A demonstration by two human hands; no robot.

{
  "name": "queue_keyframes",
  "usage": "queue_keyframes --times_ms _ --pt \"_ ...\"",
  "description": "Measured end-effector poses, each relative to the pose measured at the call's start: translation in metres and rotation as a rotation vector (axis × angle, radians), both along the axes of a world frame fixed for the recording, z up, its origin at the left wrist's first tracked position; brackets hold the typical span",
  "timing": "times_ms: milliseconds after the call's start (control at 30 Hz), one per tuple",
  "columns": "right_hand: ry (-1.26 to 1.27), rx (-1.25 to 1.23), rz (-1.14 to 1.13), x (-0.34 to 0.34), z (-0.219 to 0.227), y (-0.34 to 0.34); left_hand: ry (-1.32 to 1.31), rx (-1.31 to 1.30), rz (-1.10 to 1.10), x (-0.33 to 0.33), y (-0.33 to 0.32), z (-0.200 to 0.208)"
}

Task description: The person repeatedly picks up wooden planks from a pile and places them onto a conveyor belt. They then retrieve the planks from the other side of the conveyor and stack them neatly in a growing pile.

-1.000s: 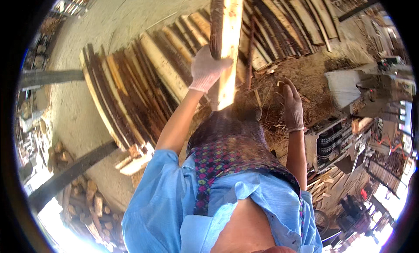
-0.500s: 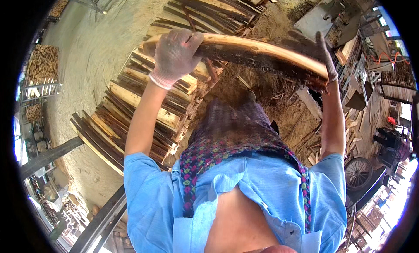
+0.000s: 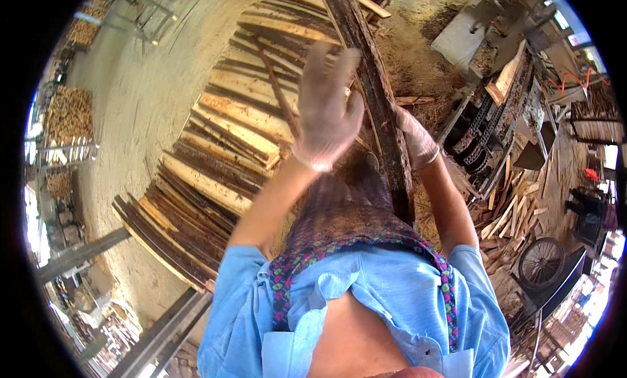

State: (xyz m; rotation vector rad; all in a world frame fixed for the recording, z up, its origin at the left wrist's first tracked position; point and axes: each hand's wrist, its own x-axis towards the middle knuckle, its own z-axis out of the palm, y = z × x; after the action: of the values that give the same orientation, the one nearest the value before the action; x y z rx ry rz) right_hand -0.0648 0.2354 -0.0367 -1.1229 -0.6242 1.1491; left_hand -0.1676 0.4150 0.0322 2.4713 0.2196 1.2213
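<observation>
A long bark-covered wooden slab [image 3: 375,81] stretches from the far edge of the view to near my apron, tilted slightly to the left at its far end. My right hand [image 3: 416,138], in a pale work glove, grips its right side, and part of the fingers is hidden by the wood. On the slab's other side, my gloved left hand [image 3: 330,107] is open with its fingers stretched out. It is slightly blurred, and I cannot tell whether it touches the slab. Under and beyond my left hand lie rows of similar slabs [image 3: 238,120], some showing pale sawn faces and others dark bark.
To the right stands a machine with a dark chain conveyor [image 3: 480,126], with a piece of wood [image 3: 508,74] on it. Split offcuts [image 3: 513,211] lie on the ground near a spoked wheel [image 3: 542,262]. Dark metal beams [image 3: 153,329] cross the lower left.
The slab has swung from lying crosswise to pointing away from me. My left hand has released its end and moved right; my right hand has come inward and now grips the slab's side.
</observation>
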Motion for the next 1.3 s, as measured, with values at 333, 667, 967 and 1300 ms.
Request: queue_keyframes --times_ms 333,667,967,1300 --pt "0.073 0.014 -0.234 0.001 0.034 -0.049 0.166 -1.692 -0.813 0.027 -0.082 -0.035" --pt "0.021 -0.031 -0.449 0.003 0.054 -0.138 0.570 -1.345 -0.948 0.079 -0.138 -0.026" --pt "0.132 -0.169 -1.002 0.013 0.046 -0.190 0.748 -1.149 -1.157 0.128 -0.200 -0.030" --pt "-0.137 -0.622 -1.223 0.240 0.014 -0.262 0.943 -1.303 -0.596 0.063 -0.078 -0.091"
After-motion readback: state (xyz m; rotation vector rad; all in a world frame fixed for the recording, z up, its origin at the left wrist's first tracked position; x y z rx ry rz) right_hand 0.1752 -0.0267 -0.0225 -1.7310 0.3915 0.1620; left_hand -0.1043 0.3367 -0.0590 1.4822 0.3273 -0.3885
